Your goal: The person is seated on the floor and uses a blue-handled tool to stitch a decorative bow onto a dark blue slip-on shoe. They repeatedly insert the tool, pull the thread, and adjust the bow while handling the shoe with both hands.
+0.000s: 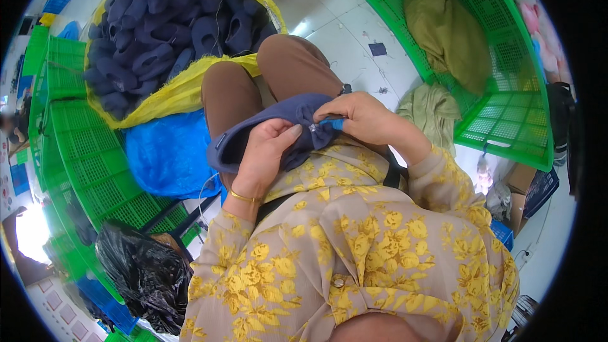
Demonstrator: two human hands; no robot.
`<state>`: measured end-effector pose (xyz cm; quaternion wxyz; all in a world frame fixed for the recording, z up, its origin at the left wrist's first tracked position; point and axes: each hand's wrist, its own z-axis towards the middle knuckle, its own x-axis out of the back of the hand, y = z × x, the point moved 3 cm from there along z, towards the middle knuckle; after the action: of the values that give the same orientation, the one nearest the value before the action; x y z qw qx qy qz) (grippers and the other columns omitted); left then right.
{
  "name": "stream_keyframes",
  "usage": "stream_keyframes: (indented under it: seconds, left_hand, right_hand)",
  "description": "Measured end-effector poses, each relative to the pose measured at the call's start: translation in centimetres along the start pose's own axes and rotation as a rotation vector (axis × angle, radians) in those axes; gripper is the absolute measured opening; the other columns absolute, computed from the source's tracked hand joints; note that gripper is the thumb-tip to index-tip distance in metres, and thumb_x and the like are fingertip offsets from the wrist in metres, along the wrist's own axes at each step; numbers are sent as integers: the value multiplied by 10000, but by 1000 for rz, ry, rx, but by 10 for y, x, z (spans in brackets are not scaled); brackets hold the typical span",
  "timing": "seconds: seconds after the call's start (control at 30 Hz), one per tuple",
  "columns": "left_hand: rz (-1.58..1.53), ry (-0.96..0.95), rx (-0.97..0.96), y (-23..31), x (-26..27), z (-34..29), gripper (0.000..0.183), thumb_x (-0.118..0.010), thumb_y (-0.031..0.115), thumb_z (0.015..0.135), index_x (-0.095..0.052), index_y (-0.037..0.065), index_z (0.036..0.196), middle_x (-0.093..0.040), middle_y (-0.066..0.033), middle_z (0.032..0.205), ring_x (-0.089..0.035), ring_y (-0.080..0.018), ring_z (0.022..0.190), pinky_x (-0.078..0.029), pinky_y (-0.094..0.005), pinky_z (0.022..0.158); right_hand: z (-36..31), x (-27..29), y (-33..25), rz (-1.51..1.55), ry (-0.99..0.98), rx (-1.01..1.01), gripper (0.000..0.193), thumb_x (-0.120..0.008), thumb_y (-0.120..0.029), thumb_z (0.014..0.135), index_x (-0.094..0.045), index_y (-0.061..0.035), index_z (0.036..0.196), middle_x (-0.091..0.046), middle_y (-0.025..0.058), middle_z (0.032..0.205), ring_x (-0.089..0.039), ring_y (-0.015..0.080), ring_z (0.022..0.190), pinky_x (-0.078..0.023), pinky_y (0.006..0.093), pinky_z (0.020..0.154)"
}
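A navy fabric slipper (253, 128) lies across my lap, its opening toward the left and a gathered end toward the right. My left hand (268, 145) is closed on the near edge of its opening, thumb on top. At the gathered end, my right hand (358, 116) pinches a small blue-handled tool (333, 124). A shiny bit shows at the tool's tip against the fabric. The tool's exact kind is hidden by my fingers.
A yellow sack (183, 71) full of similar navy slippers stands ahead left, beside a blue plastic bag (170, 155). Green crates (82, 158) line the left. At right, a large green crate (506, 63) holds olive cloth (446, 28). A black plastic bag (142, 272) sits near left.
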<state>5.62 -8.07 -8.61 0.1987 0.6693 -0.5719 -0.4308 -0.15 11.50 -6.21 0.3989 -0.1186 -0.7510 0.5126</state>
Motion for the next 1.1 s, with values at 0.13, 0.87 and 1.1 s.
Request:
stream_keyframes:
  seconds: [0.13,0.87,1.1]
  left_hand:
    - [-88,-24,0,-2,-4,4,118,-620,59,928,-661,-18,1008,-684,-23,905,-596,-58,759,-475,-197,711]
    - [-106,39,-36,-6,-1,1,82,-650,75,915,-667,-1,941,-652,15,810,-560,-25,685,-454,-164,629]
    - [-118,18,-43,-14,5,7,76,-665,87,906,-672,14,926,-641,33,793,-542,-16,684,-430,-164,632]
  right_hand:
    - [5,-5,1,18,11,6,288,-563,-19,810,-694,-100,1054,-700,125,1014,-664,320,933,-518,386,807]
    - [8,-22,-38,-401,122,-205,458,-630,-171,828,-420,-125,1233,-675,187,852,-665,383,749,-519,495,650]
    - [-5,11,-76,-539,302,108,301,-664,-48,741,-587,-113,1025,-578,93,978,-648,315,716,-526,406,612]
